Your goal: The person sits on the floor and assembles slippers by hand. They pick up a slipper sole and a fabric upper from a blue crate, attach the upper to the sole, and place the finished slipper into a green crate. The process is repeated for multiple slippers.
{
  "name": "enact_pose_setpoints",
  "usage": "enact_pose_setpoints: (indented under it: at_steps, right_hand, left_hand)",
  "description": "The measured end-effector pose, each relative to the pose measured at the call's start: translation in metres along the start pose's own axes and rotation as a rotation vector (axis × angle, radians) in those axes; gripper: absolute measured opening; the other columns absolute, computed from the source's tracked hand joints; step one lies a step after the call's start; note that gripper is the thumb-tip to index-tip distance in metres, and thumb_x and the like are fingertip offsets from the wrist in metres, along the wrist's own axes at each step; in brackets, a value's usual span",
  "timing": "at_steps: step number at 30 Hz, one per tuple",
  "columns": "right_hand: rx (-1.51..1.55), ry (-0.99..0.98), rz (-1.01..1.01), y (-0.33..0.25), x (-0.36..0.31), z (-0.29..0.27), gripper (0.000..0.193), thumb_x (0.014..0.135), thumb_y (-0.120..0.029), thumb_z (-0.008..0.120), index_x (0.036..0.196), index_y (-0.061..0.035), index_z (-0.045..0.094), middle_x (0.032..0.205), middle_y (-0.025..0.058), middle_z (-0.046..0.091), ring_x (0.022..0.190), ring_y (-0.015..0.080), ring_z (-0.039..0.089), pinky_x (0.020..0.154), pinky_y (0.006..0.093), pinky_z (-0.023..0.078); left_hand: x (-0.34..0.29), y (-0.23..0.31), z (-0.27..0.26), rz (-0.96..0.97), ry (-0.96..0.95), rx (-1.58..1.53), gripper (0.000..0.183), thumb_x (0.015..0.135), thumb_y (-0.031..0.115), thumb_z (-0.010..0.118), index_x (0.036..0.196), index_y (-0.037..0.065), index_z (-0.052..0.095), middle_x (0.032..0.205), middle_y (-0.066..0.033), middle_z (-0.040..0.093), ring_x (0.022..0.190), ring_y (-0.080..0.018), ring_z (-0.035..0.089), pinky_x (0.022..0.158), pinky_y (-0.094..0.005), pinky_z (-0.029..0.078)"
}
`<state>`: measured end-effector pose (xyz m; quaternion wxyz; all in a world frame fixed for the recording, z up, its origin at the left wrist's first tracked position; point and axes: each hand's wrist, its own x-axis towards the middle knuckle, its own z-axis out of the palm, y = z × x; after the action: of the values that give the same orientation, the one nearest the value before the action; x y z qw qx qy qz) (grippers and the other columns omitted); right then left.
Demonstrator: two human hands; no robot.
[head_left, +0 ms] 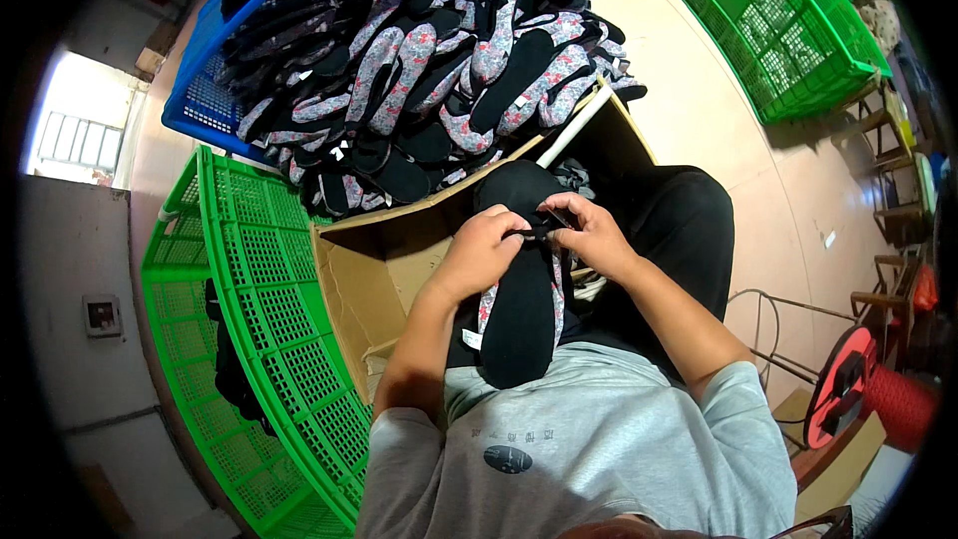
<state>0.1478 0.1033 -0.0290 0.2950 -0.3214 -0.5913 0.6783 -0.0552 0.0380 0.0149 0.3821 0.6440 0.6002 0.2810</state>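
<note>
Grip: our left hand and right hand pinch a black, floral-trimmed fabric slipper, seemingly midway.
Blue plastic crate: slipper heap overtops edge; done or left unclear.

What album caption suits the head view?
Left hand and right hand pinch black floral-edged footwear near a heaped blue crate.

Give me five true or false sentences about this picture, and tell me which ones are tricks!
1. The left hand and right hand both touch the black-soled slipper. True.
2. The crate beneath the big pile is red. False: that crate is blue.
3. Some slippers in the pile have flowery patches. True.
4. The person's shirt is black. False: the shirt is grey.
5. A cardboard box stands beside the green crate at the left. True.
</note>
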Motion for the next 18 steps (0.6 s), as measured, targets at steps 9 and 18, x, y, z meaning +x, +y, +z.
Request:
enact_pose_setpoints:
  at_steps: [9,18]
  right_hand:
    - [0.014,-0.113,0.194,0.001,0.008,-0.014,0.039,0.080,0.006,0.070,0.116,-0.0031,0.058,0.109,0.0010,0.060,0.093,0.0074,0.058,0.081,0.0218,0.048]
    - [-0.134,0.052,0.000,0.001,-0.007,0.001,0.044,0.081,0.003,0.073,0.121,-0.0030,0.056,0.111,0.0037,0.060,0.104,0.0124,0.057,0.091,0.0267,0.047]
  left_hand:
    - [0.019,-0.037,-0.018,-0.322,-0.377,-0.799,0.020,0.087,0.005,0.060,0.106,-0.001,0.065,0.097,-0.0009,0.064,0.090,-0.0089,0.056,0.086,-0.0229,0.044]
    - [0.017,-0.030,-0.016,-0.362,-0.330,-0.758,0.019,0.089,0.006,0.060,0.106,-0.001,0.065,0.097,-0.0010,0.064,0.089,-0.0088,0.057,0.084,-0.0223,0.044]
